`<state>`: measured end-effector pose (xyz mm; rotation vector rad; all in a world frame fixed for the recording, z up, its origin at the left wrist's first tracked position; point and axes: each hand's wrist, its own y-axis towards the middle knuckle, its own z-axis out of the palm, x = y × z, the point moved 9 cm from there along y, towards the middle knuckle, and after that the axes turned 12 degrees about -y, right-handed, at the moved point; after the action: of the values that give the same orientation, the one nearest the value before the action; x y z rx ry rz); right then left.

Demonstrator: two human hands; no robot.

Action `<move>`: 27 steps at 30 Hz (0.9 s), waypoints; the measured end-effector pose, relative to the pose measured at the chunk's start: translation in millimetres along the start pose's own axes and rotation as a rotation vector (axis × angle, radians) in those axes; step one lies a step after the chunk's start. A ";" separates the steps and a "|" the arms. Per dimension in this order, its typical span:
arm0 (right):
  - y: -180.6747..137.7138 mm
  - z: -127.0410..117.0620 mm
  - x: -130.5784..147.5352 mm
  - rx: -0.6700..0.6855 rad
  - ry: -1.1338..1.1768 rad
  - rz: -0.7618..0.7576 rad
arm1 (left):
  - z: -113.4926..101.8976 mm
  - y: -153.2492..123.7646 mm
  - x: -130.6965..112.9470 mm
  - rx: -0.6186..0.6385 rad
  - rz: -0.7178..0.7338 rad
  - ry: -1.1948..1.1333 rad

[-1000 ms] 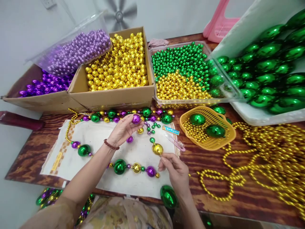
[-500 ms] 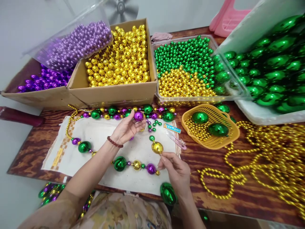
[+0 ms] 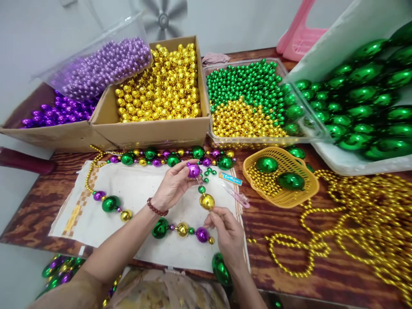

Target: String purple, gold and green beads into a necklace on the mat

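My left hand (image 3: 172,189) pinches a shiny purple bead (image 3: 194,170) above a white cloth (image 3: 135,193). A thin needle or thread runs down from that bead through a small green bead (image 3: 201,189) to a large gold bead (image 3: 207,201). My right hand (image 3: 225,234) is closed just under the gold bead, pinching the end of the strand. The rest of the strand, with a green ball (image 3: 160,228), a gold bead and a purple bead (image 3: 202,234), lies on the cloth in front of me.
Behind the cloth stand a box of gold beads (image 3: 161,90), purple beads (image 3: 58,116), a clear tray of green and gold beads (image 3: 247,98) and a white bin of big green balls (image 3: 363,103). A yellow basket (image 3: 280,178) and loose gold chains (image 3: 360,219) lie right.
My left hand carried the purple bead to the right and down, onto the strand's upper end. My right hand shifted slightly left with the gold bead.
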<state>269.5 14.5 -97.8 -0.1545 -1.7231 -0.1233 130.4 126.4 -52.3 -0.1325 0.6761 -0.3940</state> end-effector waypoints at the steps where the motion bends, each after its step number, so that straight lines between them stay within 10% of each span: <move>1: 0.9 1.2 0.3 0.008 -0.004 0.001 | 1.2 -0.9 -0.5 0.002 0.017 0.003; 27: 13.1 -1.3 -9.7 0.044 0.121 0.185 | 1.8 -1.0 14.9 -0.055 0.035 0.115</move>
<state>274.5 26.9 -107.3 -0.2682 -1.5810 0.0410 141.8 119.6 -59.3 -0.1503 0.8015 -0.3513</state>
